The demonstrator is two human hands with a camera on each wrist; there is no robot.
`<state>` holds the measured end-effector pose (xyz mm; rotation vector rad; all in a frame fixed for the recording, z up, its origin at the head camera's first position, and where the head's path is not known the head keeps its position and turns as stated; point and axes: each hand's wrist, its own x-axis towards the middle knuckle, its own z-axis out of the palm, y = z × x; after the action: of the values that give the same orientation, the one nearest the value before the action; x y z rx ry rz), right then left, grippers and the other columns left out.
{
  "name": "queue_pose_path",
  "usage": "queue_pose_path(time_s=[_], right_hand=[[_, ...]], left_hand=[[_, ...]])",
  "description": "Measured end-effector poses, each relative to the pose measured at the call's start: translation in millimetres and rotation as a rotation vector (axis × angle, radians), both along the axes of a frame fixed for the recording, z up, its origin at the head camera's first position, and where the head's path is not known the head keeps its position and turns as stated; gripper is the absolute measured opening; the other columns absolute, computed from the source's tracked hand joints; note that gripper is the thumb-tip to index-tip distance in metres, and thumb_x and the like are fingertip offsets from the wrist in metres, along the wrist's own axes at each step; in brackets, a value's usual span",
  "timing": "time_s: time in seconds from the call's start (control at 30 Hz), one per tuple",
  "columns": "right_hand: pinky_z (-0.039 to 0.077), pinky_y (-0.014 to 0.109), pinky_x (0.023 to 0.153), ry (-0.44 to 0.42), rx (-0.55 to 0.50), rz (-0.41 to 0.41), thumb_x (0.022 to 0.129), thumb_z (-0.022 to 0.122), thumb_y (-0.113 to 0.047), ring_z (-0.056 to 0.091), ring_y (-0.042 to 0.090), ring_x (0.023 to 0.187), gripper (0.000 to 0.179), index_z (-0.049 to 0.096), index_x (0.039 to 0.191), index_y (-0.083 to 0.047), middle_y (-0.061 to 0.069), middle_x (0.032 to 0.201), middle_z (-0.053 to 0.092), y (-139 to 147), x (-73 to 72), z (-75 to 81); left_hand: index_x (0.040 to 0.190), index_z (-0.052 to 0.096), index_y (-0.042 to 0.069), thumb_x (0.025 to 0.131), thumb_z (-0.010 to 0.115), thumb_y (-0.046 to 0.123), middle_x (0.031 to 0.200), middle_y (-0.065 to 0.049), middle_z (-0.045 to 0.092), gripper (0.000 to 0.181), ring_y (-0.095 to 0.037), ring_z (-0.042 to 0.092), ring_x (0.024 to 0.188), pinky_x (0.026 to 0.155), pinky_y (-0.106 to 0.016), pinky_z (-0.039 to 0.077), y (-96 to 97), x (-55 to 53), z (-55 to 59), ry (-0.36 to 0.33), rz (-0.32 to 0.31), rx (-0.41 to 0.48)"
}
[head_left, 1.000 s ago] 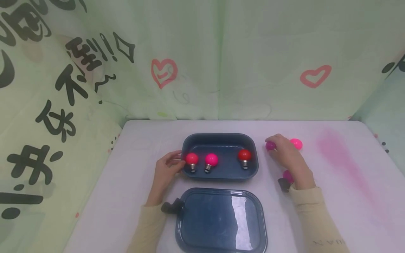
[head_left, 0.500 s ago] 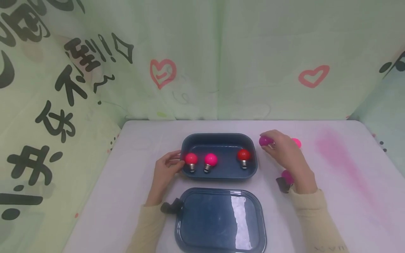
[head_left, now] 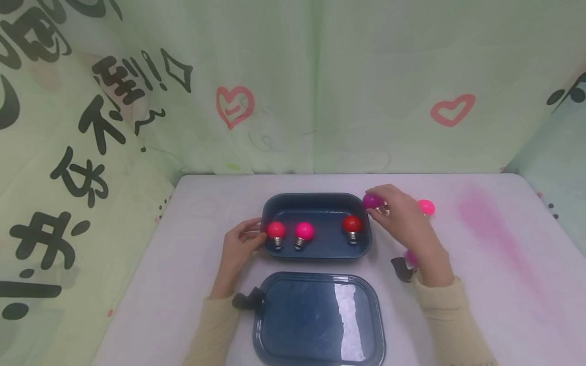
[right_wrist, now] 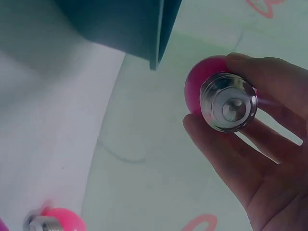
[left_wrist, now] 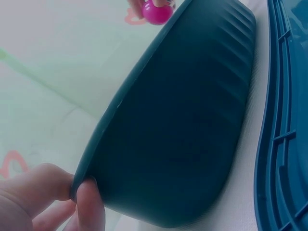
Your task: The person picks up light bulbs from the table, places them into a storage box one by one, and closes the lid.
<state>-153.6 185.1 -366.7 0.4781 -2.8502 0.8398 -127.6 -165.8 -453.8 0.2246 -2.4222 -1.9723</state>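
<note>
My right hand (head_left: 405,221) pinches a purple light bulb (head_left: 373,201) between thumb and fingers, right by the right rim of a dark blue box (head_left: 320,252). The bulb's metal screw base (right_wrist: 233,109) faces the camera in the right wrist view. At the box's left end, my left hand (head_left: 240,243) grips the rim; the left wrist view has thumb and fingers (left_wrist: 90,204) on either side of it. Inside the box lie a light red bulb (head_left: 276,230), a pink bulb (head_left: 304,231) and a deep red bulb (head_left: 352,223), screw bases toward me.
A glossy dark blue lid (head_left: 316,317) lies in front of the box on the white table (head_left: 183,223). Behind my right hand is a bright pink bulb (head_left: 427,207). Another purple bulb (head_left: 411,257) is partly hidden by my right wrist and its black strap. A curtain hangs behind the table.
My right hand has lifted the purple bulb and carried it left to the box's right rim, so its screw base now shows. My left hand has stayed on the box.
</note>
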Motion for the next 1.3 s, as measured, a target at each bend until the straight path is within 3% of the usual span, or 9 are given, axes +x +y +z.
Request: queue_pose_path(time_s=[0.27,0.7,1.3], right_hand=[[0.057,0.052,0.088,-0.051,0.002,0.003,0.086,0.076,-0.009,0.062,0.034,0.11,0.045,0.061,0.128,-0.007,0.015,0.125,0.061,-16,4.1,2.6],[0.057,0.051,0.089,-0.081,0.019,0.047,0.083,0.078,-0.008,0.062,0.035,0.111,0.046,0.061,0.126,-0.004,0.017,0.124,0.061,-37,3.3,-6.0],[0.056,0.048,0.091,-0.037,0.1,0.1,0.081,0.08,-0.011,0.065,0.033,0.106,0.043,0.064,0.121,-0.001,0.017,0.116,0.065,-60,-2.7,-29.1]], left_hand=[[0.128,0.065,0.009,0.085,0.078,0.013,0.12,-0.015,0.067,0.045,-0.025,0.067,0.102,0.073,-0.027,0.06,-0.4,0.7,-0.4,0.003,-0.003,-0.008],[0.129,0.065,0.012,0.086,0.077,0.015,0.121,-0.013,0.067,0.045,-0.025,0.066,0.104,0.076,-0.029,0.06,0.2,2.2,2.4,-0.021,0.002,-0.009],[0.128,0.065,0.011,0.086,0.077,0.013,0.12,-0.014,0.067,0.044,-0.023,0.066,0.102,0.073,-0.027,0.06,-0.4,1.8,1.6,-0.026,-0.007,0.024]])
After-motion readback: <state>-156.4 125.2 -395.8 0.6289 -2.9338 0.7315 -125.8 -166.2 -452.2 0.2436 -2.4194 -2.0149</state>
